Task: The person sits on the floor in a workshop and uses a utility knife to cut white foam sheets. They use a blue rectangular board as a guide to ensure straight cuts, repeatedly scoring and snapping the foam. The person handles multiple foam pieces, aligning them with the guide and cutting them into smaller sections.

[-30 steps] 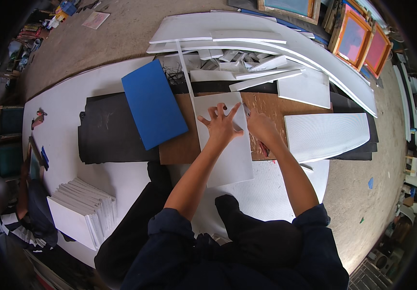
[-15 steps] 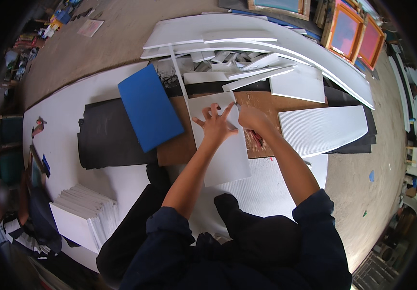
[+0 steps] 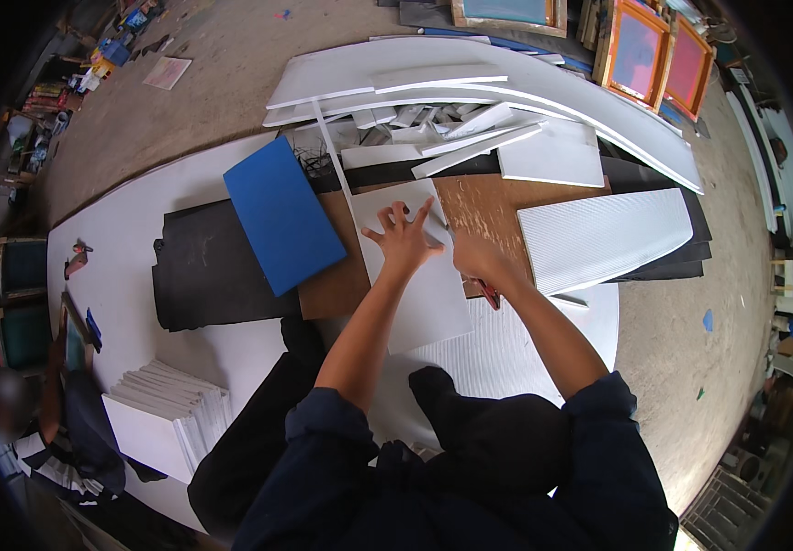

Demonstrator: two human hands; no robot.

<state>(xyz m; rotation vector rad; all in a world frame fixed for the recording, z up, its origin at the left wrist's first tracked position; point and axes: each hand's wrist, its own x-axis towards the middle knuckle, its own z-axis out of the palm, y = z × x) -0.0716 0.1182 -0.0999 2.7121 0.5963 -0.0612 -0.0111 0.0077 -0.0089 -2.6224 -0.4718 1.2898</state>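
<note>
My left hand [image 3: 404, 241] lies with its fingers spread on a white corrugated-looking sheet [image 3: 424, 317], pressing it against the brown board [image 3: 479, 202] beneath. My right hand [image 3: 486, 261] is closed around a red-handled cutter knife [image 3: 490, 294]. Its front end is at the sheet's right edge; the blade itself is mostly hidden by my fingers. To the left of the sheet, a blue panel [image 3: 286, 220] rests across the brown board and a black sheet [image 3: 208, 266]. A ribbed white sheet [image 3: 607, 234] lies to the right of my right hand.
Beyond the board are white offcuts [image 3: 479, 147] and long curved white sheets [image 3: 543, 83]. A stack of white panels [image 3: 171, 404] stands at lower left, near another person [image 3: 66, 422]. Another red-handled tool [image 3: 78, 260] lies at far left. Orange frames [image 3: 635, 50] lean at upper right.
My right hand has moved toward me along the sheet's right edge with the cutter knife. My left hand stays spread on the sheet. The whole view has shifted slightly.
</note>
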